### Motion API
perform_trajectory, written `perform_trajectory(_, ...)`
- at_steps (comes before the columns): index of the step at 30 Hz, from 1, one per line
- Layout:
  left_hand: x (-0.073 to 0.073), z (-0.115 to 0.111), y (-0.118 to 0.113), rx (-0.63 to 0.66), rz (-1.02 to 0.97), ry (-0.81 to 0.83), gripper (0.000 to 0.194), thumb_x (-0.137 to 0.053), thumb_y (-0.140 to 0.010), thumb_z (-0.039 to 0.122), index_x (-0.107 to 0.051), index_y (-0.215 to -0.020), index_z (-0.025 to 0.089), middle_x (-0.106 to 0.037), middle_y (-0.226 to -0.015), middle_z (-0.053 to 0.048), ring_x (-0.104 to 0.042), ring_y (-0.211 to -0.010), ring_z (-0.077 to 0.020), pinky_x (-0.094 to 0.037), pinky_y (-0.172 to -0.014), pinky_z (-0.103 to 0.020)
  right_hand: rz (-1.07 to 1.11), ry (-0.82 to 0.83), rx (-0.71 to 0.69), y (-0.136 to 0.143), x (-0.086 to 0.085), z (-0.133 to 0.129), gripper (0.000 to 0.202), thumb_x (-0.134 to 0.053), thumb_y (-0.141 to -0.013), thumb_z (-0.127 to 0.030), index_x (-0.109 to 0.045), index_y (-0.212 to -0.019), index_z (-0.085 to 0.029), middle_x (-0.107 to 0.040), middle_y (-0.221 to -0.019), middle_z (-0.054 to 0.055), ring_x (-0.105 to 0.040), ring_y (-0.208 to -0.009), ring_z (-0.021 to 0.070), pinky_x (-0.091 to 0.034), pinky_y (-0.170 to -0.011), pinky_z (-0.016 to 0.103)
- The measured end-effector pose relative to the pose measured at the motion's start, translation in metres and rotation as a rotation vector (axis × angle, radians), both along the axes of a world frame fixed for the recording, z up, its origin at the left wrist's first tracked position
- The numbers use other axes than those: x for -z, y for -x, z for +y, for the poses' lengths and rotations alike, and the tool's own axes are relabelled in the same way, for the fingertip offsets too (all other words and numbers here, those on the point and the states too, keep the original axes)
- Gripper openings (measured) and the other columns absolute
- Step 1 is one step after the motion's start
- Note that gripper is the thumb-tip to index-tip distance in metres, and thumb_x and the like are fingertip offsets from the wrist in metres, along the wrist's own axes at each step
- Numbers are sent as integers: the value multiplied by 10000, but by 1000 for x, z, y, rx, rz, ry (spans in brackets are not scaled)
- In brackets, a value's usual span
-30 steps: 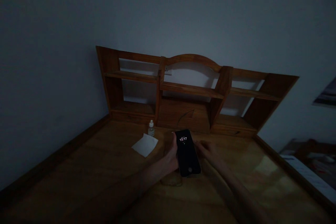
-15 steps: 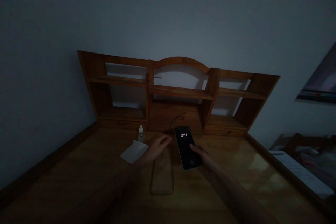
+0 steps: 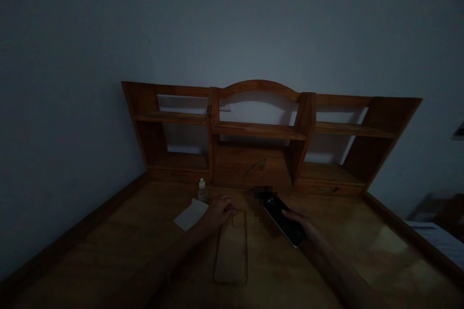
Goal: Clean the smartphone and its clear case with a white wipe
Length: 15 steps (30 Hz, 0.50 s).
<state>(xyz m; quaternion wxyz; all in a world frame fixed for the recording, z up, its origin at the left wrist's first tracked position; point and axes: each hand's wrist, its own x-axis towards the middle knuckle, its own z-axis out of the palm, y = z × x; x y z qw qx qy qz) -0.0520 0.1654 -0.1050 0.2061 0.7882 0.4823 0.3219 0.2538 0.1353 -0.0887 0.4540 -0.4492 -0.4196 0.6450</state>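
Observation:
A dark smartphone (image 3: pixel 284 219) is in my right hand (image 3: pixel 302 219), tilted, its screen showing dim white digits; a pixelated patch covers its far end. My right thumb lies over the screen edge. On the desk, a clear phone case (image 3: pixel 231 256) with a camera cut-out lies left of the phone. My left hand (image 3: pixel 220 210) is at the case's upper left corner, its fingers curled and closed on that edge. Just left of this hand lies a white wipe or paper (image 3: pixel 190 215). Behind it stands a small clear bottle (image 3: pixel 203 192) with a white cap.
A wooden shelf unit (image 3: pixel 261 130) runs along the back of the desk (image 3: pixel 163 270), against the wall. Raised wooden borders edge the desk on both sides. A wall socket (image 3: pixel 225 106) shows through the shelf. The room is dim.
My left hand has come down to the top of the phone case, fingers curling. The phone in my right hand has turned and tilted away rightward. The camera view has shifted slightly.

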Motion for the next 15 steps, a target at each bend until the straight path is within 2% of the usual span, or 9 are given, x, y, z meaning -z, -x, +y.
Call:
perform_trajectory(4, 0, 0, 7, 33, -1, 11, 120, -564, -831, 248, -660, -821, 176, -615, -878, -41, -564, -847, -174, -406, -764, -275, 88, -41, -17, 6, -6, -7, 390, -746, -750, -367, -682, -1084, -178, -725, -1020, 82, -693, -820, 206, -526, -656, 254)
perform_trajectory(7, -2, -3, 11, 37, -30, 23, 119, -562, -829, 262, -649, -813, 182, -613, -847, -30, -557, -797, -168, -397, -737, -273, 44, -82, 76, 10, -7, -7, 463, -772, -717, -398, -663, -1125, -208, -712, -1081, 74, -685, -888, 228, -527, -664, 266)
perform_trajectory(11, -4, -10, 11, -47, -188, 104, 175, -537, -843, 316, -622, -885, 170, -615, -750, -17, -551, -687, -161, -405, -657, -267, -8, -194, 205, 6, -7, -3, 517, -789, -694, -426, -645, -1159, -251, -695, -1127, 50, -667, -947, 244, -530, -696, 291)
perform_trajectory(13, -3, -13, 8, -87, -286, 161, 227, -545, -829, 330, -624, -949, 155, -653, -806, -36, -584, -719, -176, -434, -656, -267, -67, -234, 243, 1, -10, -2, 509, -783, -696, -444, -663, -1140, -228, -714, -1063, 61, -676, -858, 229, -520, -656, 287)
perform_trajectory(15, -3, -15, 5, -102, -401, 252, 299, -574, -799, 330, -625, -1025, 141, -683, -880, -61, -620, -748, -195, -462, -657, -271, -182, -225, 243, -3, -14, -4, 501, -775, -696, -468, -686, -1105, -192, -733, -930, 72, -654, -672, 190, -473, -537, 264)
